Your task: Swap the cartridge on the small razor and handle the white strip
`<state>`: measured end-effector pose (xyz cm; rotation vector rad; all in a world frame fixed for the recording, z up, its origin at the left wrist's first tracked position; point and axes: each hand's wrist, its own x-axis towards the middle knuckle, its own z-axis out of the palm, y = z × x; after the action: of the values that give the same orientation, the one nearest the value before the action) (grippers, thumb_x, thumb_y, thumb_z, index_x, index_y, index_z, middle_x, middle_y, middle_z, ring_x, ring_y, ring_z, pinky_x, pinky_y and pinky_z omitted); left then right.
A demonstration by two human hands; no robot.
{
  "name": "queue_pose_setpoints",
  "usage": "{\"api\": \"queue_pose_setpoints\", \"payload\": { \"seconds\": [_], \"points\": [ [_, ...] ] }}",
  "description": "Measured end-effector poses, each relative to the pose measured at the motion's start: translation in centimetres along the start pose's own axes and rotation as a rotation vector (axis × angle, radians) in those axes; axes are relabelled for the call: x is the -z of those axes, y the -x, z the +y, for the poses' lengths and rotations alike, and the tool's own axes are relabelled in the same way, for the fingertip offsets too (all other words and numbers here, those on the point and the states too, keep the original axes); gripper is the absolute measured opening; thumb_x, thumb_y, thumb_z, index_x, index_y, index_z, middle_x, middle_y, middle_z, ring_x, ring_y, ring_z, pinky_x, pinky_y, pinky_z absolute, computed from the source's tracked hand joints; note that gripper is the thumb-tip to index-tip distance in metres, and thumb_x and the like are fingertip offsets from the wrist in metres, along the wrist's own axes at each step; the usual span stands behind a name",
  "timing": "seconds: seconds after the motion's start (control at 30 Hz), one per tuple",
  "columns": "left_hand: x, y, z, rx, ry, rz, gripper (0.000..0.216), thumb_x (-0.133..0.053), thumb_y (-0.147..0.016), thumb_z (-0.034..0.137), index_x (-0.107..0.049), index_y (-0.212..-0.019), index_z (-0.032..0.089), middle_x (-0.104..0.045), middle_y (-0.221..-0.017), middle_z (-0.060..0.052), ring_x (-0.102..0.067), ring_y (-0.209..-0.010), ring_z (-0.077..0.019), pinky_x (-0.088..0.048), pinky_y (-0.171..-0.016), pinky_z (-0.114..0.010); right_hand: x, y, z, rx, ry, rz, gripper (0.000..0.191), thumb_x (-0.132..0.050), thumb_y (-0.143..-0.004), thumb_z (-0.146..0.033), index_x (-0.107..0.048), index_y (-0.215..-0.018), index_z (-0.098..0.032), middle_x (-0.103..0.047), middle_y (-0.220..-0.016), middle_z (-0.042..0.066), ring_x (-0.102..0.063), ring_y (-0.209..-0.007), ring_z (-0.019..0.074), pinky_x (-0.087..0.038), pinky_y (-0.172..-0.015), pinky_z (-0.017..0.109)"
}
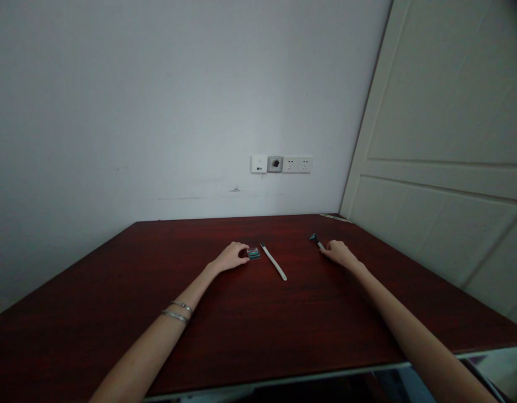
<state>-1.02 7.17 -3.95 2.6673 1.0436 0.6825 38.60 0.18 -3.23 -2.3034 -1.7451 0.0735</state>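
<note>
A small clear case with something teal inside [253, 254] lies at the middle of the table, pinched at its left side between the thumb and fingers of my left hand [233, 256]. Just right of the case, a slim white handle-like stick with a dark tip [274, 263] rests slantwise on the wood, touched by neither hand. Farther right, my right hand [339, 253] is closed round the pale handle of a razor [315, 239]. The razor's dark head points away to the upper left, and most of its handle is hidden by my fingers.
The dark red wooden table [225, 336] meets a white wall carrying sockets and switches [281, 164]. A pale door [443, 140] stands along the right side. A thin flat strip [335, 218] lies at the table's far right corner.
</note>
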Motion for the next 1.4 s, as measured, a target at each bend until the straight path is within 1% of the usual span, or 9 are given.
{"api": "queue_pose_setpoints", "payload": {
  "seconds": [0.33,0.57,0.83,1.0,1.07,1.13,1.23,1.3,1.4],
  "points": [
    [-0.3,-0.3,0.8,0.035,0.014,0.012,0.046,-0.063,-0.068,0.042,-0.062,-0.107,0.017,-0.061,-0.108,-0.012,-0.053,-0.101,-0.0261,-0.039,-0.089,-0.035,0.3,0.3,-0.1,-0.007,0.028,0.023,0.041,-0.049,-0.080,-0.048,-0.066,-0.077,-0.011,-0.066,-0.081,0.018,-0.064,-0.075,0.0255,-0.042,-0.061,0.028],
    [-0.4,-0.5,0.8,0.062,0.017,0.035,0.043,-0.066,-0.065,0.044,-0.065,-0.097,0.016,-0.062,-0.104,-0.011,-0.051,-0.103,-0.0265,-0.038,-0.089,-0.035,2.0,1.0,-2.5,0.064,0.048,0.089,0.036,-0.047,-0.081,-0.046,-0.065,-0.080,-0.014,-0.066,-0.083,0.014,-0.064,-0.079,0.0243,-0.041,-0.062,0.027],
    [-0.3,-0.5,0.8,0.078,0.073,0.023,0.035,-0.068,-0.063,0.039,-0.065,-0.089,0.016,-0.062,-0.101,-0.009,-0.050,-0.101,-0.0250,-0.038,-0.090,-0.035,3.8,2.7,-7.3,0.318,0.015,0.037,0.029,-0.048,-0.083,-0.042,-0.064,-0.080,-0.017,-0.066,-0.081,0.009,-0.062,-0.076,0.0190,-0.039,-0.063,0.024],
    [0.5,-0.5,1.4,0.089,0.125,0.045,0.040,-0.069,-0.061,0.038,-0.062,-0.093,0.016,-0.060,-0.103,-0.009,-0.051,-0.101,-0.0248,-0.040,-0.089,-0.035,4.1,3.7,-10.2,0.552,-0.105,-0.007,0.025,-0.056,-0.078,-0.037,-0.064,-0.090,-0.016,-0.065,-0.090,0.008,-0.059,-0.082,0.0181,-0.041,-0.073,0.026],
    [0.8,-0.7,2.2,0.067,0.128,0.067,0.042,-0.070,-0.060,0.038,-0.061,-0.095,0.016,-0.059,-0.103,-0.009,-0.051,-0.100,-0.0249,-0.040,-0.089,-0.035,4.0,4.1,-11.2,0.617,-0.176,-0.023,0.037,-0.062,-0.074,-0.039,-0.061,-0.103,-0.016,-0.064,-0.096,0.008,-0.059,-0.087,0.0188,-0.042,-0.077,0.028],
    [1.1,-1.0,3.1,0.034,0.123,0.073,0.043,-0.070,-0.060,0.038,-0.060,-0.095,0.016,-0.058,-0.102,-0.009,-0.051,-0.099,-0.0249,-0.041,-0.087,-0.035,3.8,4.4,-12.1,0.650,-0.234,-0.034,0.057,-0.066,-0.068,-0.043,-0.053,-0.117,-0.016,-0.061,-0.103,0.009,-0.057,-0.092,0.0199,-0.042,-0.080,0.031],
    [1.2,-1.7,4.7,-0.037,0.117,0.067,0.041,-0.070,-0.060,0.037,-0.059,-0.093,0.016,-0.058,-0.100,-0.009,-0.052,-0.096,-0.0240,-0.041,-0.085,-0.034,3.5,4.9,-13.2,0.707,-0.263,-0.058,0.074,-0.070,-0.062,-0.046,-0.045,-0.125,-0.015,-0.054,-0.114,0.011,-0.054,-0.099,0.0213,-0.042,-0.082,0.032],
    [1.1,-2.1,5.6,-0.091,0.117,0.068,0.041,-0.070,-0.060,0.037,-0.059,-0.093,0.016,-0.057,-0.098,-0.008,-0.051,-0.095,-0.0232,-0.041,-0.084,-0.033,3.4,5.1,-13.7,0.750,-0.247,-0.062,0.074,-0.071,-0.061,-0.045,-0.046,-0.123,-0.015,-0.052,-0.116,0.012,-0.053,-0.100,0.0213,-0.042,-0.083,0.031],
    [0.7,-2.8,6.7,-0.157,0.112,0.064,0.041,-0.070,-0.060,0.037,-0.059,-0.093,0.016,-0.057,-0.095,-0.007,-0.051,-0.093,-0.0226,-0.041,-0.082,-0.032,3.5,5.2,-14.0,0.789,-0.213,-0.079,0.059,-0.070,-0.064,-0.041,-0.053,-0.114,-0.016,-0.054,-0.107,0.008,-0.054,-0.094,0.0195,-0.042,-0.081,0.030]
  ]
}}
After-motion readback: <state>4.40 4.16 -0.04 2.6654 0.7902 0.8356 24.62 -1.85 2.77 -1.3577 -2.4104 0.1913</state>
